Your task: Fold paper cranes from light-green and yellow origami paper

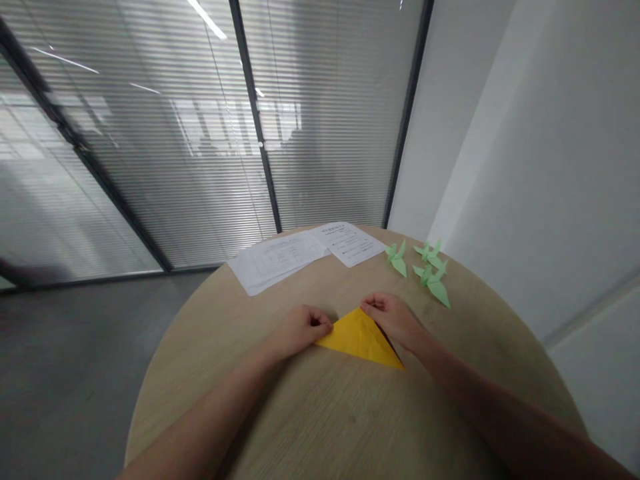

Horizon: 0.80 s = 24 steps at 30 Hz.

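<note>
A yellow paper (361,338), folded into a triangle, lies flat on the round wooden table (320,413) in front of me. My left hand (303,328) rests at the triangle's left corner, fingers curled and pinched against the paper's edge. My right hand (393,317) sits at the top corner and along the right edge, fingers curled and pressing the paper down.
Three green folded paper cranes (425,270) sit on the table at the far right. Printed white sheets (305,255) lie at the table's far edge. Glass walls with blinds stand behind, and a white wall runs close on the right.
</note>
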Motion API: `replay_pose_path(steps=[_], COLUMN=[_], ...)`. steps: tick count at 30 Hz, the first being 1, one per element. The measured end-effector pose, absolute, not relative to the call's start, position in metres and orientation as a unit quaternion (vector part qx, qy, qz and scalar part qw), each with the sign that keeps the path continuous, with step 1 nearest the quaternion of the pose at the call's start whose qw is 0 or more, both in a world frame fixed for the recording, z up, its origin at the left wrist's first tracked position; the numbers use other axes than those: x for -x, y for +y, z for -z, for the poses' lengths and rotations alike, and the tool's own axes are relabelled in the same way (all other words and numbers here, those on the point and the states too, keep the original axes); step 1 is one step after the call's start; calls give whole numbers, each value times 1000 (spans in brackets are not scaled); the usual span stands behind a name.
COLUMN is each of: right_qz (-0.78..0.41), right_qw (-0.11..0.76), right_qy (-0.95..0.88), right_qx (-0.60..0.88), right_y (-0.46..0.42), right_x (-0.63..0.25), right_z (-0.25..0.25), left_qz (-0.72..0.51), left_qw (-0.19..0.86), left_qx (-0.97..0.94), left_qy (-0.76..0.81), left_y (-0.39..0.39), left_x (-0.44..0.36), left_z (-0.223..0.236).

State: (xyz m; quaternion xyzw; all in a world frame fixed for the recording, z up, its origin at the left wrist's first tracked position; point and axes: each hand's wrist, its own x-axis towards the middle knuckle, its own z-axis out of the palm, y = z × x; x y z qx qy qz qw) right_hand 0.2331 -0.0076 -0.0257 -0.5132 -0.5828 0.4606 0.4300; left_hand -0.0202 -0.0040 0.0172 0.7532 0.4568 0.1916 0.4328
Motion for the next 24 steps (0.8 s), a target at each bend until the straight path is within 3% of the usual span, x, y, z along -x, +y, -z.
replay_pose_path(steps=[9,16,24], right_qz=[-416,-433,-477], right_qw=[495,497,455], right_qy=[-530,-533,-567], right_qx=[550,530,493], right_y=[13,9,-15], right_x=[-264,-257,-223], right_z=[33,31,25], left_qz=[-209,-342,-207], left_qw=[435,345,450], left_qx=[-728,-711,-765], left_qy=[486,508,410], left_y=[16,14,-15], left_x=[44,37,14], left_z=[-16,-16,-26])
